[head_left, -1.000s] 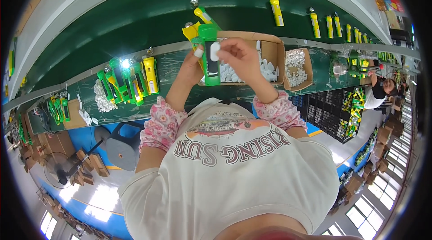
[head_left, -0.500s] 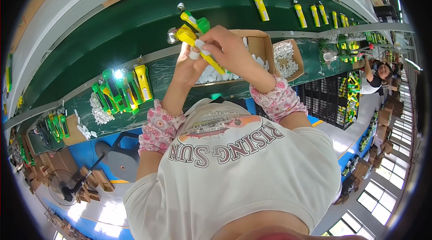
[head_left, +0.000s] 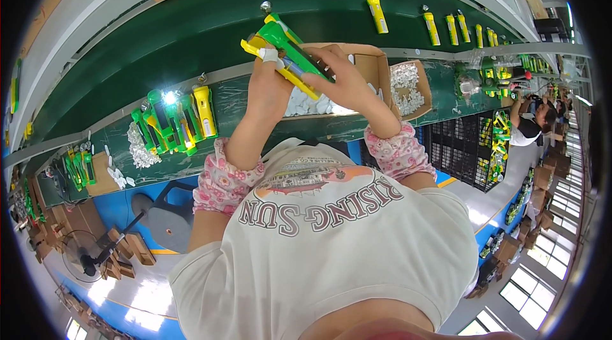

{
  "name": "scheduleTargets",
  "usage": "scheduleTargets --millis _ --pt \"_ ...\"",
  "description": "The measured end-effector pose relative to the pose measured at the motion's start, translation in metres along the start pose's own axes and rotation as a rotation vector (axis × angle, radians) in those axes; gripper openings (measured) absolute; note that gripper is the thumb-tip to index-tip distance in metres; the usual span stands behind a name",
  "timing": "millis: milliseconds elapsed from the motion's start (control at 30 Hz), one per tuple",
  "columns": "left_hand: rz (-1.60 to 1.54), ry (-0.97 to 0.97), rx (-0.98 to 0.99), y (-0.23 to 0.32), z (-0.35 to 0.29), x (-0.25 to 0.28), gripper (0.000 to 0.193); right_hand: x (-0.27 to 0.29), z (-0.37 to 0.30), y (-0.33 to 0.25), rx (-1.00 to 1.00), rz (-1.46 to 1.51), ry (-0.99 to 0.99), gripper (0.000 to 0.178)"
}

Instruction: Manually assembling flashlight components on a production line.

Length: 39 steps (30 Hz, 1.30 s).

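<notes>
My left hand [head_left: 268, 94] is closed around a yellow flashlight shell half [head_left: 303, 86], held tilted above the near edge of the green belt. Something white [head_left: 271, 55] shows at its fingertips; whether it is a small part or a finger wrap, I cannot tell. My right hand [head_left: 344, 81] grips a green flashlight half [head_left: 285, 40] slanting just above the yellow one, with a dark and bluish insert partly visible between them. Just behind the two halves lies another yellow-green flashlight piece, mostly covered. A shiny round reflector [head_left: 266, 6] sits on the belt beyond.
Below my hands is a cardboard box [head_left: 371, 62] of white pieces, beside a smaller box [head_left: 417, 101] of small parts. Assembled green-yellow flashlights [head_left: 167, 124], one lit, cluster at left. Yellow flashlights [head_left: 377, 13] stand along the belt. A black crate [head_left: 459, 148] and a co-worker [head_left: 532, 120] are at right.
My right hand has moved from pinching near the white piece to holding the green half, which is now up against the yellow shell. My left hand keeps the yellow shell.
</notes>
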<state>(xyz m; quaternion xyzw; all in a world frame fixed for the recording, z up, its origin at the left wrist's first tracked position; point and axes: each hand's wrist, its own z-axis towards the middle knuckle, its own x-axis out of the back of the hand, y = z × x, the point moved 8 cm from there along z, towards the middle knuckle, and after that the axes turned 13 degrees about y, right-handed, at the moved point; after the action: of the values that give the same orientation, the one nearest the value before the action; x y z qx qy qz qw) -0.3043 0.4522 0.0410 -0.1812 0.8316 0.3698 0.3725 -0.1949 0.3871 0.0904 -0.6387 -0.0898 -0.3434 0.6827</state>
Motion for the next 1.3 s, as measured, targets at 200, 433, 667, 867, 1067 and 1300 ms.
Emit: scheduleTargets --millis 200,433,667,867,1067,1300 --pt "-0.049 0.105 -0.002 0.002 0.006 0.011 0.032 -0.014 0.006 0.026 -0.095 0.39 0.003 0.042" --pt "0.011 0.157 -0.087 0.011 0.002 0.017 0.025 -0.028 0.006 0.018 -0.244 0.444 0.013 0.043" --pt "0.042 0.199 -0.096 0.014 0.0 0.019 0.025 -0.022 0.003 0.002 0.012 0.4 0.17 0.035" --pt "0.168 0.209 -0.096 0.013 0.007 0.024 0.026 -0.025 0.002 -0.012 0.073 0.172 0.145 0.033" --pt "0.206 0.263 -0.221 0.004 0.027 0.045 0.023 -0.03 -0.009 -0.018 0.099 0.174 0.197 0.038" --pt "0.082 0.079 -0.139 -0.013 0.023 0.026 0.026 -0.029 -0.021 -0.011 0.09 -0.031 0.288 0.048"
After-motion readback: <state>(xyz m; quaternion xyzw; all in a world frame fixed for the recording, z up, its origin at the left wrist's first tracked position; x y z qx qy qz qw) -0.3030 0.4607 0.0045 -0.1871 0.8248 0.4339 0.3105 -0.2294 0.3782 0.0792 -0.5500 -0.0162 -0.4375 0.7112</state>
